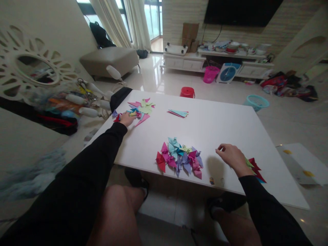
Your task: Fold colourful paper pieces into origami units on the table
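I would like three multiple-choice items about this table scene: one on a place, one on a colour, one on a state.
1. Where does the left hand rest?
A. on the paper pile at the far left corner
B. on the red stool
C. on the person's knee

2. What colour is the table?
A. black
B. white
C. green

3. How is the right hand?
A. flat, palm up
B. loosely curled above the table, nothing visibly held
C. gripping scissors

Answers:
1 A, its fingers lie on the folded paper pieces.
2 B, the bare top is white.
3 B, the fingers bend inward beside the near paper pile.
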Tool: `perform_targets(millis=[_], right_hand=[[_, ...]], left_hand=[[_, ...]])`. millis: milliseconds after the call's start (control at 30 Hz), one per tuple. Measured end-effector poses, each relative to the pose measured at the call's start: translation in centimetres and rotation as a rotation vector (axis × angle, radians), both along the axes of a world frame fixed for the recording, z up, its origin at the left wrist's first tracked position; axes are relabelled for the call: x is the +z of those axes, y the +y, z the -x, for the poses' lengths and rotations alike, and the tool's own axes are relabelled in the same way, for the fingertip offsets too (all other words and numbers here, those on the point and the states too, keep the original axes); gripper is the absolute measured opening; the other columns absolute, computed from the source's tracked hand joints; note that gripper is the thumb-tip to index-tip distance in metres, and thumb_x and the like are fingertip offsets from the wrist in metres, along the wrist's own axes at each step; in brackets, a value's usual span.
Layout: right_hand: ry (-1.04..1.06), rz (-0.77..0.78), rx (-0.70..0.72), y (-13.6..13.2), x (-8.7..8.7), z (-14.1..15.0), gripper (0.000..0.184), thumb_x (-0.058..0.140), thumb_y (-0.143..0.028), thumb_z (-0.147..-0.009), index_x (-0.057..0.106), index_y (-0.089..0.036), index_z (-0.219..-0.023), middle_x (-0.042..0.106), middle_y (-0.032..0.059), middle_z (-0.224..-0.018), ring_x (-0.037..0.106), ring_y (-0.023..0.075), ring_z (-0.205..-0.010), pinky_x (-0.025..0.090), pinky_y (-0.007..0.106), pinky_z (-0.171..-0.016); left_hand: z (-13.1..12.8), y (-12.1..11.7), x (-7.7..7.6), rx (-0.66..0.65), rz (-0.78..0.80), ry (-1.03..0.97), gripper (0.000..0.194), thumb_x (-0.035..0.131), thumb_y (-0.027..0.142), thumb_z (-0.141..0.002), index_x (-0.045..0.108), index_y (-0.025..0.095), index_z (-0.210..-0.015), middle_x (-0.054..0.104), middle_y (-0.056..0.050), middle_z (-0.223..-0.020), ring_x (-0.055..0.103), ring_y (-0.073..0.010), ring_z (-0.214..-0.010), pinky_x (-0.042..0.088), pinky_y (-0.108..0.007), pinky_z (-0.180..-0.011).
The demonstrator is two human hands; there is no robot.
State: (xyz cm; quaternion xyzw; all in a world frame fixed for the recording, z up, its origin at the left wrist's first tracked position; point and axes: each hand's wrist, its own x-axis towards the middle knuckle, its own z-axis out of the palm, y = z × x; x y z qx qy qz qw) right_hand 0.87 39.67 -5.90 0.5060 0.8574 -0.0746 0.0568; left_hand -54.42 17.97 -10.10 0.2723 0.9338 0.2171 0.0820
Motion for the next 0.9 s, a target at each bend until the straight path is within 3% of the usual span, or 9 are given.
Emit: perform_targets(millis=[200,400,500,667,800,900], right_hand=[[0.02,-0.015,0.013,-0.2,0.3,0.0,0.029,0.056,-0.045,-0.087,0.078,-0.026,-0.094,0.078,0.0101,-0.095,0.072,0.0296,-0.091,0.049,0.037,-0.073],[0.072,-0.029,0.025,-0.9,1.2,0.0,0.03,0.057,-0.044,-0.089,0.079,-0.024,-0.094,0.079,0.0111,-0.095,0.073,0.027,-0.089,0.05,0.034,-0.075],[0.096,-0.024,0.04,-1.3,1.7,0.0,0.03,0.055,-0.043,-0.09,0.079,-0.024,-0.095,0.079,0.0106,-0.096,0.072,0.0273,-0.089,0.05,0.035,-0.075],[0.171,-0.043,0.045,-1.9,2.0,0.2,0.029,0.055,-0.041,-0.091,0.078,-0.024,-0.095,0.078,0.0096,-0.094,0.07,0.0259,-0.086,0.046,0.033,-0.071],[0.318,-0.07,0.165,-2.6,2.1,0.5,0.024,0.056,-0.034,-0.092,0.075,-0.02,-0.087,0.074,0.0078,-0.088,0.066,0.0216,-0.082,0.044,0.031,-0.074],[0.475,-0.085,0.289,-3.4,2.2,0.7,0.021,0.058,-0.029,-0.092,0.07,-0.019,-0.079,0.069,0.0067,-0.084,0.062,0.0206,-0.081,0.044,0.032,-0.076]], left_hand=[[-1.4,-1.0,0.8,0.041,-0.066,0.045,0.043,0.069,0.026,-0.079,0.063,0.006,-0.117,0.055,-0.029,-0.141,0.047,-0.0439,-0.14,0.036,-0.053,-0.117],[-6.2,-0.8,3.7,-0.046,-0.177,0.06,0.04,0.072,0.02,-0.075,0.067,0.011,-0.114,0.058,-0.021,-0.139,0.053,-0.0371,-0.136,0.039,-0.047,-0.118],[-11.4,-0.1,5.6,-0.162,-0.289,0.02,0.041,0.069,0.016,-0.074,0.069,0.011,-0.115,0.061,-0.018,-0.138,0.056,-0.03,-0.133,0.041,-0.042,-0.119],[-23.9,1.2,7.8,-0.358,-0.646,-0.306,0.033,0.064,0.018,-0.08,0.076,0.016,-0.111,0.07,-0.011,-0.13,0.065,-0.0257,-0.122,0.055,-0.041,-0.103],[-31.8,1.9,7.4,-0.403,-0.815,-0.495,0.023,0.068,0.021,-0.082,0.08,0.016,-0.101,0.078,-0.01,-0.113,0.071,-0.024,-0.111,0.055,-0.042,-0.104],[-34.5,2.4,6.6,-0.44,-0.823,-0.554,0.017,0.071,0.02,-0.08,0.082,0.018,-0.093,0.08,-0.009,-0.103,0.074,-0.0238,-0.104,0.056,-0.042,-0.102]])
